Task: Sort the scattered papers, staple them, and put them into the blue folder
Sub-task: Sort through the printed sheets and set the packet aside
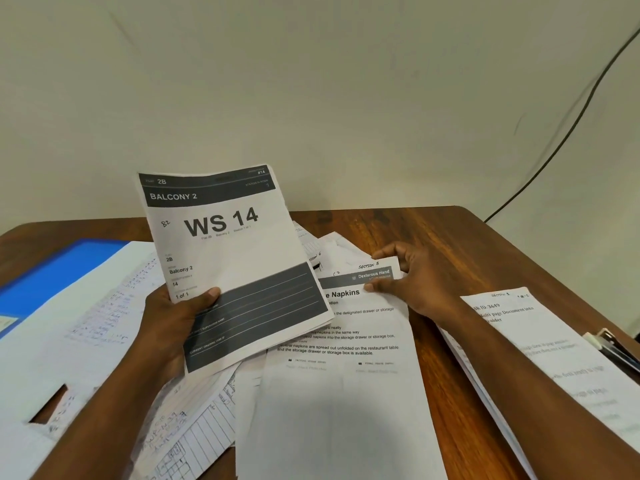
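Note:
My left hand (pixel 173 320) grips a small stack of sheets (pixel 235 258) headed "WS 14", held up tilted above the table, thumb on the front. My right hand (pixel 412 275) pinches the top right corner of a printed "Napkins" sheet (pixel 346 375) lying on the pile of scattered papers (pixel 207 427). The blue folder (pixel 52 271) lies at the left, partly covered by a handwritten sheet (pixel 86 323). A separate pile of printed sheets (pixel 540 348) lies at the right under my right forearm.
The wooden table (pixel 433 230) runs back to a plain wall. A dark clip-like object, perhaps a stapler (pixel 613 348), sits at the right edge beside the right pile. A black cable (pixel 571 133) hangs down the wall at the right.

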A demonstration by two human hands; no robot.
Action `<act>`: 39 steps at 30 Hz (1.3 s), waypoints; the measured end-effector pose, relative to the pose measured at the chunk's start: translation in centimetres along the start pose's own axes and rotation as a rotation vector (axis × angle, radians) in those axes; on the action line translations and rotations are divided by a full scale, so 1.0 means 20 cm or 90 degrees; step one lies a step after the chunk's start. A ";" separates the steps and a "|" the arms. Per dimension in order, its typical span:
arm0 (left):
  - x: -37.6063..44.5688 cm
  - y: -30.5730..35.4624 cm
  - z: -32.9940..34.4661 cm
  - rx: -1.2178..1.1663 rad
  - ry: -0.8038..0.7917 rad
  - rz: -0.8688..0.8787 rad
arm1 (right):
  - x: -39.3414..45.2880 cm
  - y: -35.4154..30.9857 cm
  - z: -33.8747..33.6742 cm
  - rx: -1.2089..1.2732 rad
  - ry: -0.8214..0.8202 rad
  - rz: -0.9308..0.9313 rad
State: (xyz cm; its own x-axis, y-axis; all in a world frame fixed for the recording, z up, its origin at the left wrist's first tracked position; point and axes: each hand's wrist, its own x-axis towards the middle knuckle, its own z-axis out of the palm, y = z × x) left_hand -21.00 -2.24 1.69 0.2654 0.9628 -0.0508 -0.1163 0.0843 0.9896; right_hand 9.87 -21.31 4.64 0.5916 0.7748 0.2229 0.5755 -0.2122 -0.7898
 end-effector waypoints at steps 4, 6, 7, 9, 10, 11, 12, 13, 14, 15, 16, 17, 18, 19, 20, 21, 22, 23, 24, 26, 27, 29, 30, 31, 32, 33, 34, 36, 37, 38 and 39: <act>0.00 -0.01 0.00 0.000 -0.004 -0.007 | 0.00 0.02 0.03 -0.057 0.038 -0.043; 0.00 -0.01 0.00 -0.002 -0.005 -0.007 | 0.00 0.01 0.04 -0.049 0.067 -0.057; 0.00 -0.01 0.00 -0.003 -0.009 -0.009 | 0.00 0.01 0.04 -0.041 0.085 -0.063; 0.00 -0.01 0.00 -0.006 -0.019 -0.016 | 0.00 -0.01 0.03 -0.007 0.111 -0.056; 0.00 -0.01 0.00 -0.003 -0.025 -0.022 | 0.00 -0.02 0.02 0.019 0.119 -0.041; 0.00 -0.01 0.00 0.000 -0.033 -0.027 | 0.00 -0.03 0.01 0.047 0.130 -0.026; -0.01 -0.01 0.00 0.002 -0.043 -0.034 | 0.00 -0.04 0.00 0.081 0.144 -0.012; -0.01 -0.01 0.00 0.003 -0.058 -0.040 | 0.00 -0.04 -0.01 0.124 0.159 0.004; -0.01 0.00 0.00 0.002 -0.071 -0.045 | 0.00 -0.05 -0.02 0.171 0.164 0.017; -0.02 0.00 0.00 0.005 -0.085 -0.049 | 0.00 -0.05 -0.02 0.209 0.164 0.034; -0.03 0.00 0.00 0.006 -0.097 -0.050 | 0.00 -0.06 -0.02 0.239 0.160 0.047; -0.04 0.00 0.01 0.007 -0.109 -0.051 | 0.00 -0.06 -0.02 0.266 0.152 0.061; -0.05 0.00 0.01 0.007 -0.118 -0.051 | 0.00 -0.07 -0.03 0.297 0.144 0.072; -0.05 0.00 0.02 0.009 -0.124 -0.050 | 0.00 -0.08 -0.03 0.331 0.139 0.080; -0.05 0.00 0.02 0.010 -0.128 -0.047 | 0.00 -0.10 -0.04 0.360 0.139 0.086; -0.05 0.00 0.02 0.009 -0.130 -0.044 | 0.00 -0.11 -0.04 0.377 0.141 0.091; -0.06 0.00 0.02 0.007 -0.131 -0.042 | -0.01 -0.12 -0.04 0.384 0.143 0.094; -0.06 0.00 0.02 0.004 -0.130 -0.042 | -0.01 -0.13 -0.04 0.382 0.143 0.098; -0.06 0.00 0.02 0.001 -0.126 -0.043 | -0.01 -0.13 -0.04 0.374 0.143 0.098; -0.06 0.00 0.02 -0.003 -0.122 -0.045 | -0.01 -0.14 -0.03 0.357 0.147 0.095; -0.06 0.01 0.02 -0.005 -0.121 -0.048 | -0.01 -0.15 -0.03 0.355 0.148 0.094; -0.06 0.01 0.02 -0.007 -0.122 -0.052 | -0.02 -0.16 -0.03 0.364 0.146 0.095; -0.06 0.01 0.02 -0.006 -0.123 -0.053 | -0.02 -0.16 -0.03 0.372 0.145 0.095; -0.07 0.02 0.02 -0.004 -0.125 -0.052 | -0.03 -0.17 -0.03 0.383 0.140 0.094; -0.08 0.02 0.02 -0.001 -0.129 -0.051 | -0.03 -0.18 -0.04 0.401 0.133 0.093; -0.09 0.02 0.03 0.004 -0.138 -0.051 | -0.04 -0.19 -0.04 0.420 0.126 0.093; -0.10 0.03 0.04 0.010 -0.153 -0.049 | -0.04 -0.19 -0.04 0.438 0.124 0.093; -0.13 0.05 0.05 0.024 -0.200 -0.040 | -0.05 -0.22 -0.04 0.480 0.129 0.083; -0.15 0.06 0.07 0.037 -0.226 -0.035 | -0.05 -0.23 -0.04 0.507 0.133 0.074; -0.16 0.07 0.08 0.053 -0.245 -0.027 | -0.05 -0.25 -0.04 0.525 0.135 0.069; -0.17 0.07 0.09 0.064 -0.248 -0.027 | -0.05 -0.26 -0.04 0.537 0.137 0.066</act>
State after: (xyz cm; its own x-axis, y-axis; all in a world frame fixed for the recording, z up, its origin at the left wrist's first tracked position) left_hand -20.33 -5.84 3.46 0.6135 0.7877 -0.0560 -0.0082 0.0772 0.9970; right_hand 6.86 -21.48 8.99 0.7602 0.6289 0.1629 -0.0457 0.3019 -0.9522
